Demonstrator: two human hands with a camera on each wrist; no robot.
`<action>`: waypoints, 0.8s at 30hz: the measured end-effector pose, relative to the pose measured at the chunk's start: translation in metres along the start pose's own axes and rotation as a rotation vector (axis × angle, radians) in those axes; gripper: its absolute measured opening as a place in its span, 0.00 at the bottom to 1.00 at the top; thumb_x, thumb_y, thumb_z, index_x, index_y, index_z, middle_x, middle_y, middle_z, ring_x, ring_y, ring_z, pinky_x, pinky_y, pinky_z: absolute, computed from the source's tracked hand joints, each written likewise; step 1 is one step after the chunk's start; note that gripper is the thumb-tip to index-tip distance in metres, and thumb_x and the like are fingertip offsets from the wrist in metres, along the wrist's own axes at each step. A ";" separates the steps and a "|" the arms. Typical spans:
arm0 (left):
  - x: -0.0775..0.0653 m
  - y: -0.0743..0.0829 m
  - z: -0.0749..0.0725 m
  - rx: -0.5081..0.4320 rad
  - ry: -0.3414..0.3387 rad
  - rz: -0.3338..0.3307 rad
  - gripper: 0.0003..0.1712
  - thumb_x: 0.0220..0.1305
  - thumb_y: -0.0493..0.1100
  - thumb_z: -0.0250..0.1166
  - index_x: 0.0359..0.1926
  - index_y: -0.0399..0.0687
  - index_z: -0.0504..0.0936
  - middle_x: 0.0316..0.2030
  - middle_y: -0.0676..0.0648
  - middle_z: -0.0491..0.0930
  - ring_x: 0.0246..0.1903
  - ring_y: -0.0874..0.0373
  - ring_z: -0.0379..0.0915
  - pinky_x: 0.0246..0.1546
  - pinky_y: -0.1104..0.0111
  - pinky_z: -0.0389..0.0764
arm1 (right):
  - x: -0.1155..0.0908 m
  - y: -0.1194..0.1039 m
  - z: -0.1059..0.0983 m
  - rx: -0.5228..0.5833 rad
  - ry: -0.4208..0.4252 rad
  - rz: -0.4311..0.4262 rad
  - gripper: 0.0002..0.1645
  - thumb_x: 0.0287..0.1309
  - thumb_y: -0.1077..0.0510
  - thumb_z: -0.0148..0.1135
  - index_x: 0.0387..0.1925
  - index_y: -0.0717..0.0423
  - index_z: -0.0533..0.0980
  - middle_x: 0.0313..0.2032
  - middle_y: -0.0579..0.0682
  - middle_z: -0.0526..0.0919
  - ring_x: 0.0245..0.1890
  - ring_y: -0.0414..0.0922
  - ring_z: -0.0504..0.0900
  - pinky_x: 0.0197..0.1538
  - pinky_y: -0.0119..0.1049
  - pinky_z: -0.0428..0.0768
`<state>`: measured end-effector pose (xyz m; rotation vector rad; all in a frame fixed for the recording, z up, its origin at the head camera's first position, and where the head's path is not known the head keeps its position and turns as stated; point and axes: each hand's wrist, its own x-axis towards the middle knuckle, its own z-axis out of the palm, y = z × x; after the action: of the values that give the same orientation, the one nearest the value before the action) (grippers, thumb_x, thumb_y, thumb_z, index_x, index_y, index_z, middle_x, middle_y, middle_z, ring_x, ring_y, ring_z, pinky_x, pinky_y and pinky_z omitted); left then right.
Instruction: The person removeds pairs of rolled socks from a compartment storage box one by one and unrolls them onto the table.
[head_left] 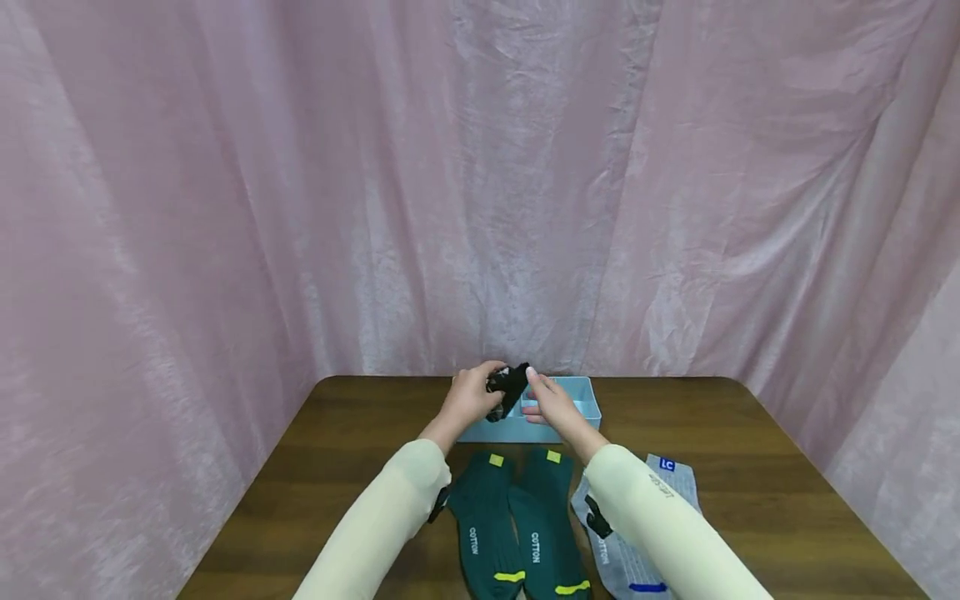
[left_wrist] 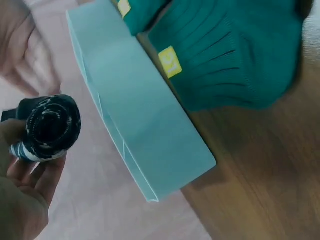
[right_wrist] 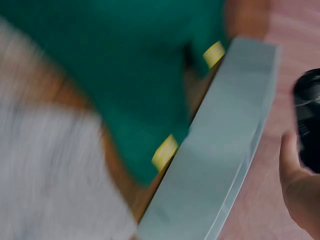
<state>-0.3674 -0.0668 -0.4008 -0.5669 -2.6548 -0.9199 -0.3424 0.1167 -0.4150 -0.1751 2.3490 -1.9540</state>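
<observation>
My left hand (head_left: 469, 400) grips a rolled-up black sock (head_left: 513, 387) above the light blue box (head_left: 502, 431). In the left wrist view, the coiled end of the black sock (left_wrist: 52, 127) faces the camera, with pale patterned marks on it. Fingers of that hand (left_wrist: 27, 200) curl under and around the roll. Close at its other side is my right hand (head_left: 557, 408), fingers extended and thumb tip at the sock's edge. The right wrist view catches part of the right hand (right_wrist: 300, 195) beside the black roll (right_wrist: 309, 122).
The divided box stands at the back of the wooden table (head_left: 360, 433). Before it lie two green socks (head_left: 487, 492) with yellow tags and "COTTON" lettering. Grey socks (head_left: 678, 475) with blue marks lie right of them, partly under my right sleeve. A pink curtain (head_left: 480, 208) hangs behind.
</observation>
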 end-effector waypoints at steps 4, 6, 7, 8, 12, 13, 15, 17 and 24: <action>-0.003 0.009 0.007 0.051 -0.097 0.039 0.43 0.59 0.35 0.70 0.73 0.50 0.64 0.51 0.44 0.82 0.38 0.53 0.80 0.38 0.62 0.80 | -0.005 -0.011 0.010 0.184 -0.003 0.119 0.49 0.70 0.30 0.45 0.72 0.66 0.56 0.63 0.71 0.67 0.54 0.63 0.79 0.54 0.48 0.79; -0.005 0.011 0.010 0.047 -0.108 0.061 0.47 0.59 0.35 0.71 0.76 0.51 0.58 0.49 0.43 0.82 0.37 0.52 0.80 0.37 0.63 0.80 | -0.008 -0.015 0.012 0.169 0.029 0.146 0.45 0.71 0.35 0.50 0.70 0.66 0.60 0.62 0.69 0.69 0.53 0.61 0.80 0.53 0.46 0.80; -0.006 0.011 0.012 0.032 -0.109 0.074 0.49 0.59 0.35 0.71 0.77 0.51 0.56 0.49 0.44 0.83 0.37 0.52 0.80 0.37 0.64 0.79 | -0.009 -0.016 0.012 0.160 0.046 0.157 0.42 0.71 0.38 0.53 0.69 0.67 0.61 0.61 0.69 0.70 0.53 0.60 0.80 0.52 0.45 0.81; -0.007 0.011 0.013 0.012 -0.116 0.079 0.50 0.59 0.36 0.71 0.78 0.52 0.54 0.51 0.44 0.83 0.38 0.53 0.80 0.37 0.64 0.79 | -0.010 -0.016 0.012 0.151 0.062 0.168 0.40 0.71 0.42 0.55 0.69 0.67 0.61 0.61 0.69 0.70 0.53 0.60 0.80 0.50 0.45 0.82; -0.016 0.003 0.017 -0.208 -0.178 0.072 0.51 0.61 0.41 0.72 0.78 0.54 0.51 0.61 0.44 0.77 0.46 0.49 0.80 0.43 0.61 0.80 | -0.010 -0.012 0.010 0.143 0.138 0.194 0.35 0.70 0.52 0.58 0.69 0.67 0.61 0.61 0.69 0.69 0.54 0.60 0.78 0.47 0.44 0.83; -0.018 0.001 0.016 -0.272 -0.196 0.052 0.50 0.63 0.44 0.70 0.78 0.55 0.51 0.64 0.44 0.74 0.50 0.48 0.79 0.46 0.59 0.79 | -0.010 -0.011 0.010 0.154 0.159 0.193 0.35 0.70 0.53 0.58 0.70 0.67 0.60 0.62 0.69 0.68 0.55 0.60 0.78 0.47 0.44 0.83; -0.023 -0.005 0.015 -0.391 -0.224 0.000 0.45 0.68 0.49 0.66 0.78 0.54 0.53 0.67 0.41 0.70 0.57 0.45 0.75 0.51 0.55 0.78 | -0.010 -0.008 0.010 0.192 0.192 0.176 0.36 0.70 0.54 0.57 0.72 0.67 0.58 0.64 0.70 0.66 0.57 0.60 0.76 0.50 0.46 0.82; -0.028 -0.012 0.011 -0.521 -0.262 -0.074 0.40 0.73 0.54 0.59 0.78 0.51 0.54 0.68 0.38 0.67 0.61 0.43 0.70 0.56 0.51 0.75 | -0.011 -0.007 0.013 0.245 0.193 0.144 0.38 0.72 0.53 0.55 0.73 0.68 0.55 0.66 0.71 0.63 0.60 0.61 0.74 0.55 0.49 0.78; -0.038 -0.035 -0.004 -0.936 -0.371 -0.246 0.33 0.78 0.49 0.52 0.76 0.42 0.56 0.65 0.31 0.64 0.59 0.40 0.72 0.61 0.47 0.70 | -0.020 -0.006 0.033 0.256 0.089 0.108 0.39 0.72 0.51 0.54 0.73 0.69 0.54 0.66 0.70 0.65 0.64 0.61 0.70 0.64 0.55 0.69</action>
<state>-0.3486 -0.1053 -0.4303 -0.6356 -2.4792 -2.3582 -0.3178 0.0860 -0.4150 0.0557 2.0806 -2.2235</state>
